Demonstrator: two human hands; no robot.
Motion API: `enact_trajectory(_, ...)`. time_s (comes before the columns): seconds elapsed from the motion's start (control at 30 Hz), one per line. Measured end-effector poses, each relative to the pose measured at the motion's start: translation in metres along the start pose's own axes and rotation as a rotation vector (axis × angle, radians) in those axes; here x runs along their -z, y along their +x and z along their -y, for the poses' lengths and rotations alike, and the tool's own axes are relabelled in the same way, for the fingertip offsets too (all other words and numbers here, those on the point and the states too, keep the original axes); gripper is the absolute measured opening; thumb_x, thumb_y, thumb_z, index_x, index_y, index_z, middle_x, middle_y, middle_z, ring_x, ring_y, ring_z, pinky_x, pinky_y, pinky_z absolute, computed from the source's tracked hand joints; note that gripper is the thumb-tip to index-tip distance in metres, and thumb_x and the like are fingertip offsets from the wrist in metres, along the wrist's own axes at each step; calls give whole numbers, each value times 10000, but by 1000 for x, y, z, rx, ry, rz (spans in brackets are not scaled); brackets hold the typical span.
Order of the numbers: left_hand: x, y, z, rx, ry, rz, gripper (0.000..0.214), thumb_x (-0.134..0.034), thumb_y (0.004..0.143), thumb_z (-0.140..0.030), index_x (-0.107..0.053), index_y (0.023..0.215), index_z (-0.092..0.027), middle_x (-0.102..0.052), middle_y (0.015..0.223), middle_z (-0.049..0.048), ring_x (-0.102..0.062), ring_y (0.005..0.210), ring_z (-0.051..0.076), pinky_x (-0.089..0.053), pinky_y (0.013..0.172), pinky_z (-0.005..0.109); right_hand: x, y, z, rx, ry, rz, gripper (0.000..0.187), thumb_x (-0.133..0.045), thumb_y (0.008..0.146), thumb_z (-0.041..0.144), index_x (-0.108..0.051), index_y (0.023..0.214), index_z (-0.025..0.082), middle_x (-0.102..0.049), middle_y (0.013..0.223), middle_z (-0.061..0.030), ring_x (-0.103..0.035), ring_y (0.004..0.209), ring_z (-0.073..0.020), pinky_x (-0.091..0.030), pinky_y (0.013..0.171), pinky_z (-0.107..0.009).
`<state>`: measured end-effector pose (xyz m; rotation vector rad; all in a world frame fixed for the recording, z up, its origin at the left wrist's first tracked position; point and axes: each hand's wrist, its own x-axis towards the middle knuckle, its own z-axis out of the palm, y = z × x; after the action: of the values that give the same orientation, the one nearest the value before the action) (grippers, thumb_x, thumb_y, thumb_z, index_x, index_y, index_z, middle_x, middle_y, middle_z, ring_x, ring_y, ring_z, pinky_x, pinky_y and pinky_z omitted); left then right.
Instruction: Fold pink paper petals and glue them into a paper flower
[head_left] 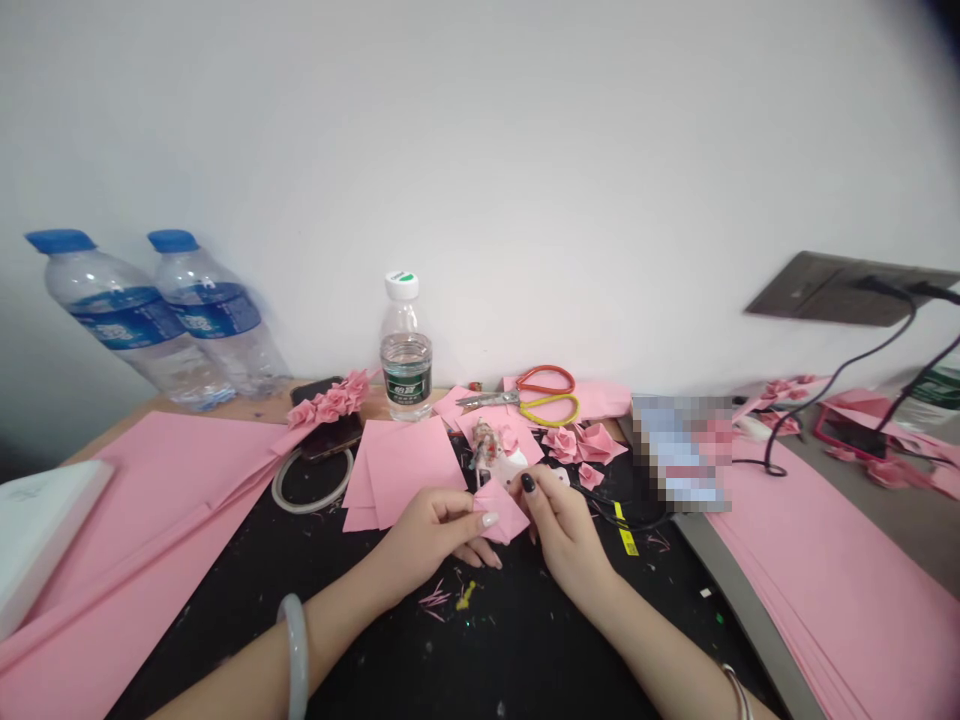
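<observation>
Folded pink paper (500, 512) held above a black surface (525, 640)
It is pinched by the left hand (435, 525); the right hand (564, 525) is curled at its right edge; whether gripping cannot be told.

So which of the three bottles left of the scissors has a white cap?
The green-labelled bottle, standing upright and closest to the scissors; the two bottles farther left are blue-capped and blue-labelled.
</observation>
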<state>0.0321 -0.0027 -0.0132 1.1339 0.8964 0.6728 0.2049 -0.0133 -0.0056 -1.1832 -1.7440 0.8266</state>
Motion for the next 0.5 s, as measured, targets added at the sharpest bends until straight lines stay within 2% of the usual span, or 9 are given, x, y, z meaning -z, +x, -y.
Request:
enact_trajectory(0.1, -1, 1, -1, -17, -9, -53, 252, -606, 768, -348, -621, 675, -115, -655, 525, 17, -619, 507, 121, -467, 521, 195, 2, -1, 2, 107, 3, -120, 153, -363, 929, 214, -500, 863, 195, -515, 785, -18, -497, 708, -152, -382, 628, -268)
enact_trajectory(0.23, -2, 2, 0, -79, -7, -106, 240, -594, 777, -355, -613, 747, -117, -596, 510, -20, -550, 454, 89, -405, 457, 167, 4, -2, 6, 216, -67, -129, 113, -428, 883, 162, -533, 855, 193, -524, 932, -60, -518, 833, -178, -409, 653, -276)
enact_trajectory(0.33, -3, 3, 0, -120, -41, -124, 257, -588, 781, -364, -599, 872, -124, -576, 535, -38, -527, 422, 81, -372, 426, 165, 1, -2, 6, 150, -100, -73, 74, -471, 853, 152, -532, 837, 191, -525, 964, -67, -526, 777, -163, -413, 600, -259)
enact_trajectory(0.4, -4, 2, 0, -135, -57, -132, 268, -578, 788, -371, -591, 899, -127, -568, 536, -41, -522, 417, 81, -360, 423, 166, -2, -3, 4, 51, -79, -45, 56, -519, 828, 168, -491, 866, 198, -536, 854, -40, -508, 663, -142, -398, 541, -244)
enact_trajectory(0.5, -5, 0, -4, -156, -59, -138, 252, -597, 775, -368, -602, 861, -131, -563, 539, -41, -522, 445, 86, -364, 441, 173, -8, -4, 2, -83, 35, 19, 171, -556, 821, 228, -399, 889, 215, -481, 643, 42, -431, 509, -112, -339, 459, -220)
